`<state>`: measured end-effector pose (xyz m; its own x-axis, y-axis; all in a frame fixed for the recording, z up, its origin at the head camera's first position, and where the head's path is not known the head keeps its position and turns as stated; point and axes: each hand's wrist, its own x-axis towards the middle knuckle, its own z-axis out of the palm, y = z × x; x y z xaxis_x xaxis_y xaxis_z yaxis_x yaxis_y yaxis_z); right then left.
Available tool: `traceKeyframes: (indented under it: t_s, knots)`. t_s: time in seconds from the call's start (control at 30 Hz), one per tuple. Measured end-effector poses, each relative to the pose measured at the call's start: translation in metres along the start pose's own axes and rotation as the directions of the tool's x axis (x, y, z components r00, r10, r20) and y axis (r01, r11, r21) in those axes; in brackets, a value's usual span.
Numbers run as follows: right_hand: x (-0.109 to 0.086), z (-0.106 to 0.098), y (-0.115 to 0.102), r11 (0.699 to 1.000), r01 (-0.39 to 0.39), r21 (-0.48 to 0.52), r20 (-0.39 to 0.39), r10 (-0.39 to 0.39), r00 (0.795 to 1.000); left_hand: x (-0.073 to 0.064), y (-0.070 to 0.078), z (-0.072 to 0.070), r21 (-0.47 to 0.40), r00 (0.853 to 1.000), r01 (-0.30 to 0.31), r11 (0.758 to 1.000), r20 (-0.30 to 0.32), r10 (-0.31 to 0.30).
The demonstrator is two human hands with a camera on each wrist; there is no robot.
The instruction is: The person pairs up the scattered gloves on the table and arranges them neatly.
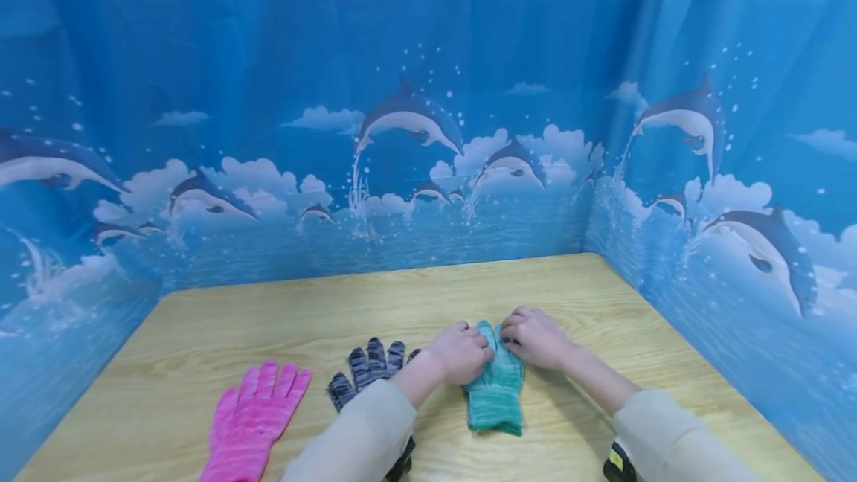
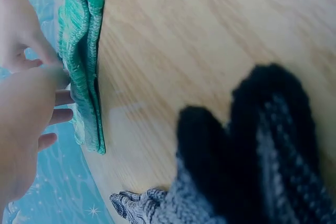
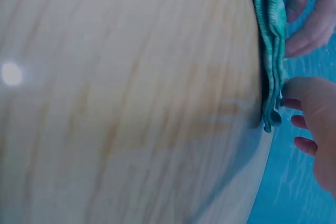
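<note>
A teal-green knit glove (image 1: pixel 494 404) lies on the table with its cuff toward me; in the left wrist view its edge shows stacked layers. My left hand (image 1: pixel 460 353) bends over its left side and pinches the knit near the fingers. From the right, my right hand (image 1: pixel 535 338) pinches the glove's finger end, fingertips curled at the edge. Both hands meet the green glove (image 3: pixel 270 40) from above in the right wrist view. Beside my left forearm lies a black-and-grey knit glove (image 1: pixel 376 364), partly hidden by the sleeve.
A bright pink glove (image 1: pixel 253 415) lies flat at the left, fingers pointing away. The wood-grain table (image 1: pixel 301 318) ends at a blue dolphin-print curtain (image 1: pixel 281 236) behind and along both sides. A dark wrist device (image 1: pixel 619 461) sits under the right sleeve.
</note>
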<state>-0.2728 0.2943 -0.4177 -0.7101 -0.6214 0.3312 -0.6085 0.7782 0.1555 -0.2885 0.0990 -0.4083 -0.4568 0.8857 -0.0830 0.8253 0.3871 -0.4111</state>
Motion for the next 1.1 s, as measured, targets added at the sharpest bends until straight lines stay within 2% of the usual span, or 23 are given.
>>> traceKeyframes:
  t_s: [0.17, 0.5, 0.67, 0.8, 0.93, 1.1]
  knots:
    - [0.001, 0.004, -0.004, 0.998, 0.003, -0.067, 0.037, -0.001, 0.999, 0.000, 0.001, 0.001, 0.014, 1.000, -0.005, 1.000, -0.005, 0.006]
    - [-0.003, 0.009, 0.000, 0.999, -0.031, -0.015, -0.009, 0.031, 0.999, 0.002, 0.002, 0.001, 0.012, 1.000, 0.007, 1.000, -0.014, -0.007]
    - [-0.005, 0.008, 0.002, 0.997, -0.054, 0.055, -0.001, 0.054, 0.999, 0.002, 0.002, 0.002, 0.006, 1.000, 0.008, 1.000, -0.010, -0.008]
    - [-0.007, 0.007, 0.007, 0.987, -0.092, 0.133, -0.037, 0.098, 0.994, 0.002, 0.001, 0.001, -0.006, 1.000, 0.004, 1.000, -0.020, -0.004]
    - [-0.009, 0.001, 0.010, 0.972, -0.178, 0.152, -0.068, 0.190, 0.979, 0.001, 0.002, -0.004, -0.019, 0.997, -0.034, 0.999, -0.064, 0.032]
    - [-0.013, -0.004, 0.010, 0.948, -0.284, 0.144, 0.015, 0.285, 0.958, 0.002, 0.011, -0.013, -0.018, 0.981, -0.144, 0.989, -0.131, 0.140]
